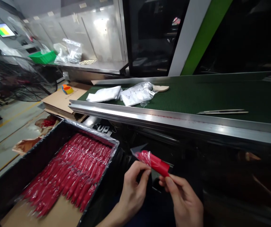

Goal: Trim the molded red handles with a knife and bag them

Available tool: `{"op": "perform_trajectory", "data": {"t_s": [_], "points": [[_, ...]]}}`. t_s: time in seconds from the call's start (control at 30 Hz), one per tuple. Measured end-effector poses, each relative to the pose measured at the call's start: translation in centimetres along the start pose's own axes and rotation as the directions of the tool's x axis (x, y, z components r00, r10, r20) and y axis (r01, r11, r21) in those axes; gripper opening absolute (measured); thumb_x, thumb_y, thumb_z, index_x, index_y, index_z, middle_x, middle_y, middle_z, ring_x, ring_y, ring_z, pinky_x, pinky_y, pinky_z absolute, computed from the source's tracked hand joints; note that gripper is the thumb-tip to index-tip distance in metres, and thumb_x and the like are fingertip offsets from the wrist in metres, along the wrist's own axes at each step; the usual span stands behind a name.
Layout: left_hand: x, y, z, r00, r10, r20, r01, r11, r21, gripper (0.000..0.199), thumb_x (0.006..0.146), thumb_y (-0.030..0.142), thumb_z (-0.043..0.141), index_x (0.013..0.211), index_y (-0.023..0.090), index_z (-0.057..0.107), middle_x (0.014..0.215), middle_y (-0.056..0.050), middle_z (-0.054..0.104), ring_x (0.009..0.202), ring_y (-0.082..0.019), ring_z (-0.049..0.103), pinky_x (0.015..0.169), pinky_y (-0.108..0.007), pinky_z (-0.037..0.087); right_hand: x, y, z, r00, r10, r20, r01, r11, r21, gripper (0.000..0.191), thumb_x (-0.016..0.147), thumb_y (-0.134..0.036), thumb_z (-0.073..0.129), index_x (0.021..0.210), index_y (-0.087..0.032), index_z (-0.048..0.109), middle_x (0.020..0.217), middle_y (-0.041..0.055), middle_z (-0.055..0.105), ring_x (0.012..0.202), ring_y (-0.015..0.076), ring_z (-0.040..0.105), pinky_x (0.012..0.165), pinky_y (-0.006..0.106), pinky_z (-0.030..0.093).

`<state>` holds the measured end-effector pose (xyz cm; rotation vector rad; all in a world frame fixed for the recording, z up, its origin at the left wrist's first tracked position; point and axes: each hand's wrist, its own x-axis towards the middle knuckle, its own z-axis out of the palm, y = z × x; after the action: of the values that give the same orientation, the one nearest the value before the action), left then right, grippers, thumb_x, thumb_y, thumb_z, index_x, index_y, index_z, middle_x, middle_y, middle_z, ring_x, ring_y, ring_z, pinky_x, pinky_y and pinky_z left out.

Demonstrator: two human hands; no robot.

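My right hand pinches the near end of a red plastic piece, which looks like a handle or short tube. Clear plastic film is wrapped around its far part. At the edge of that film, the thumb and forefinger of my left hand are closed together. Just past the far end, a grey pointed shape shows; I cannot tell whether it belongs to the piece. To the left, a dark-lined box holds rows of film-wrapped red pieces on brown cardboard.
A green conveyor belt with metal rails runs beyond my hands. White plastic packets, a beige glove-like thing and tweezers lie on it. Orange-yellow tape rests on stacked cardboard. A fan stands left.
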<state>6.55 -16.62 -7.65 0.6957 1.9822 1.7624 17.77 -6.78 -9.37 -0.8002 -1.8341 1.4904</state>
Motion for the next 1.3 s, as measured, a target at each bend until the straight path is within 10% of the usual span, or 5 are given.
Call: {"op": "perform_trajectory", "data": {"t_s": [0.23,0.53,0.83,1.03,1.3], "points": [[0.9,1.4,-1.5,0.998,0.066,-0.004,-0.065,0.997,0.048,0.012,0.094,0.022,0.054,0.087,0.019,0.063,0.088,-0.002,0.055,0.08,-0.012,0.052,0.072,-0.024,0.041,1.6,-0.9,-2.1,0.763,-0.534,0.364,0.633,0.729,-0.258,0.038,0.086,-0.002,0.057,0.119,-0.019,0.065,0.114,0.0118,0.062,0.099,0.0162,0.064,0.079,0.025,0.057],[0.8,2.4,-2.4,0.995,0.078,0.055,-0.08,0.996,0.026,0.012,0.094,0.023,0.054,0.087,0.018,0.062,0.087,-0.001,0.056,0.08,-0.012,0.053,0.073,-0.025,0.042,2.3,-2.3,-4.0,0.493,-0.622,0.608,0.868,0.402,-0.293,0.042,0.083,0.004,0.051,0.121,-0.01,0.063,0.123,0.0169,0.057,0.116,0.0256,0.053,0.088,0.035,0.052],[0.9,3.3,-3.1,0.993,0.073,0.095,-0.078,0.995,0.055,0.01,0.093,0.02,0.054,0.087,0.018,0.062,0.09,-0.002,0.055,0.085,-0.013,0.053,0.078,-0.026,0.043,1.9,-3.1,-3.0,0.959,-0.182,0.22,0.232,0.944,-0.233,0.009,0.088,-0.024,0.063,0.094,-0.026,0.07,0.103,0.0004,0.069,0.087,0.0119,0.066,0.071,0.017,0.053],[1.1,4.1,-3.2,0.973,-0.018,0.229,-0.009,0.993,0.118,0.014,0.095,0.025,0.049,0.089,0.018,0.06,0.091,-0.003,0.057,0.085,-0.014,0.055,0.077,-0.026,0.044,2.3,-2.3,-3.1,0.933,0.286,0.217,-0.304,0.951,0.053,0.023,0.086,-0.04,0.065,0.098,-0.021,0.07,0.077,0.001,0.064,0.07,0.011,0.057,0.065,0.02,0.049],[0.6,3.5,-3.3,0.847,-0.24,0.474,0.005,0.895,0.445,0.07,0.083,0.027,0.068,0.143,0.026,0.032,0.123,-0.01,0.061,0.106,-0.028,0.061,0.091,-0.039,0.046,3.1,-2.5,-1.9,0.925,0.334,0.179,-0.351,0.933,0.076,0.027,0.085,-0.046,0.064,0.085,-0.019,0.066,0.071,0.0,0.059,0.066,0.0107,0.053,0.063,0.022,0.046]]}}
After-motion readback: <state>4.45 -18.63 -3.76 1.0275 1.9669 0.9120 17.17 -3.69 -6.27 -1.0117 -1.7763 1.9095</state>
